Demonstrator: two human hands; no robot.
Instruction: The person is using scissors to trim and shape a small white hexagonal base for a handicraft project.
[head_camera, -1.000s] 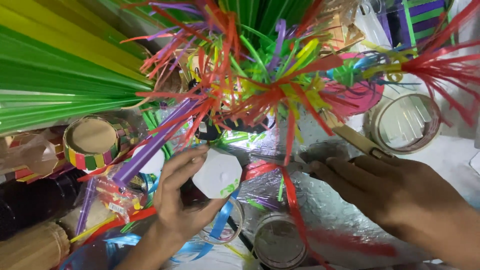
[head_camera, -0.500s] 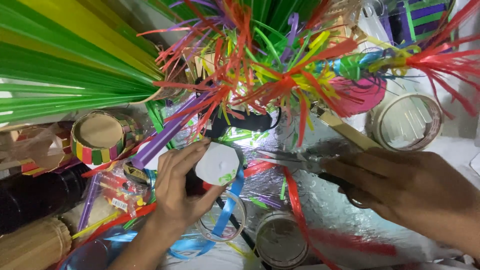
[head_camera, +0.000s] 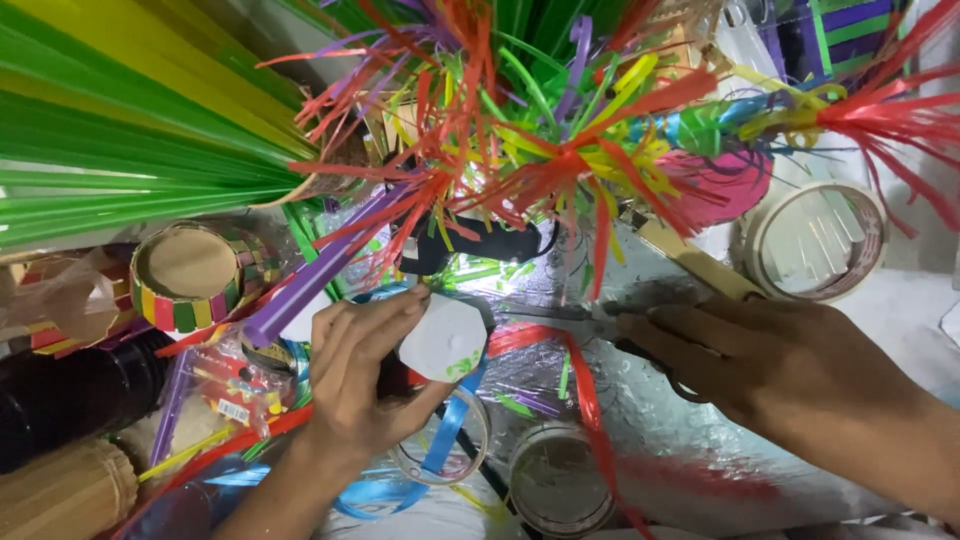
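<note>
White paper piece (head_camera: 443, 338) pinched by left hand (head_camera: 360, 375); right hand (head_camera: 790, 370) grips half-hidden scissors (head_camera: 560, 315)

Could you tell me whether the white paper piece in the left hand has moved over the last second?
Yes. The white paper piece has risen and shifted right, away from the tape roll below.

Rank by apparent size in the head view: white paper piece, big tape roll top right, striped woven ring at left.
1. big tape roll
2. striped woven ring, close to the roll, so that order is unsure
3. white paper piece, held in the left hand
</note>
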